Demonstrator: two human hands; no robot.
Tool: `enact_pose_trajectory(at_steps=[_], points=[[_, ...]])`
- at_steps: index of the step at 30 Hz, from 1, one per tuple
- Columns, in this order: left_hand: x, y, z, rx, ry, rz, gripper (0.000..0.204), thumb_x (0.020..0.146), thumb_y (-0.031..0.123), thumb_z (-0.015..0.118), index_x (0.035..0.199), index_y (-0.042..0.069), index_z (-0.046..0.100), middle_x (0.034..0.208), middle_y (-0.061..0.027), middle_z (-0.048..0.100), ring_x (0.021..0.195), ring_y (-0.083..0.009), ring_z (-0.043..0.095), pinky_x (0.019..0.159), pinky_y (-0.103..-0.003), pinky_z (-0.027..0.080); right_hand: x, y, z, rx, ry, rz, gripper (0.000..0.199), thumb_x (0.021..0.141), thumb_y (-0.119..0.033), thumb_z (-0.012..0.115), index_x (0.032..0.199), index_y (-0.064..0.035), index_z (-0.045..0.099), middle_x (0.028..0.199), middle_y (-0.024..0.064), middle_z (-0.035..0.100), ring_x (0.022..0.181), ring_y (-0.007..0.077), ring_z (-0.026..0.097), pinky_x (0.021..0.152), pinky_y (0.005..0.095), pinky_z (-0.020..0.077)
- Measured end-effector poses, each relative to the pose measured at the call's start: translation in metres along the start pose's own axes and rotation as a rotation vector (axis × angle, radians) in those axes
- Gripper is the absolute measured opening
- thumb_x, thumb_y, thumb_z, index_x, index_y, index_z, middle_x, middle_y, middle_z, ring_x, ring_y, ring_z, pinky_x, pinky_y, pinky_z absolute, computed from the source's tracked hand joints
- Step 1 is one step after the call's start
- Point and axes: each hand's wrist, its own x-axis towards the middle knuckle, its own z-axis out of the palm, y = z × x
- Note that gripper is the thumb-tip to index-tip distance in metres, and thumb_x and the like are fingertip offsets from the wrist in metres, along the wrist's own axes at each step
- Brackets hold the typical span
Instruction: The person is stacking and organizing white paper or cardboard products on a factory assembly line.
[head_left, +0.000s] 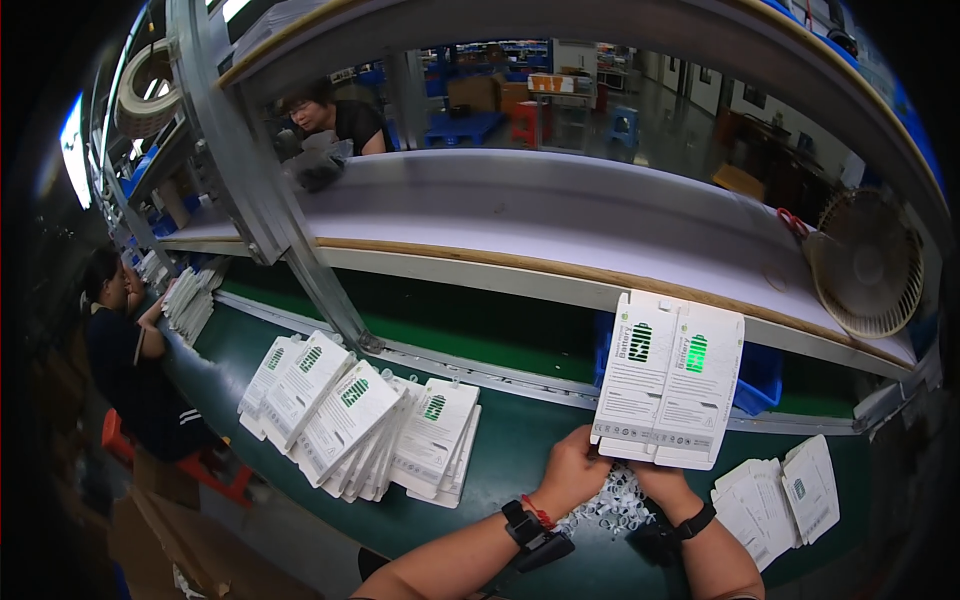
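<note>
Two flat white cartons with green battery-shaped print, a left carton (pixel 628 385) and a right carton (pixel 695 400), stand side by side and overlap, tilted up in front of me. My left hand (pixel 572 472) is closed at the lower left corner of the left carton. At the bottom edge of the right carton is my right hand (pixel 665 484), its fingers mostly hidden behind the cardboard; it appears to grip that edge. Beneath and between my hands lies a heap of small clear-white ring-like pieces (pixel 608 505) on the green tabletop (pixel 510 485).
Overlapping stacks of flat white cartons (pixel 345 425) lie to the left, and a smaller pile (pixel 755 515) to the right. Behind the cartons is a blue bin (pixel 762 380). A raised shelf (pixel 500 215) holds a fan (pixel 868 262). Two people (pixel 125 345) sit or stand at nearby benches.
</note>
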Motion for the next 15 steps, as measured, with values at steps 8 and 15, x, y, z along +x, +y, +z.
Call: enact_pose_trajectory(at_steps=[8, 15], points=[[0.0, 0.012, 0.003, 0.024, -0.004, -0.094, 0.021, 0.077, 0.006, 0.06, 0.097, -0.001, 0.058, 0.085, -0.018, 0.062, 0.073, -0.027, 0.064, 0.065, -0.032, 0.05, -0.002, -0.003, -0.002, 0.018, 0.077, 0.09, 0.041, 0.079, -0.013, 0.065, 0.117, -0.0054, 0.053, 0.118, 0.0131, 0.053, 0.111, 0.0278, 0.049, 0.095, 0.0366, 0.0369], [0.001, 0.016, -0.001, 0.021, -0.025, -0.171, 0.021, 0.077, 0.007, 0.059, 0.096, 0.0, 0.061, 0.089, -0.0175, 0.064, 0.081, -0.0267, 0.065, 0.069, -0.031, 0.049, -0.004, 0.006, 0.0, 0.271, 0.068, 0.169, 0.041, 0.078, -0.011, 0.064, 0.117, -0.0048, 0.053, 0.117, 0.0132, 0.054, 0.11, 0.0276, 0.049, 0.094, 0.0367, 0.0376]])
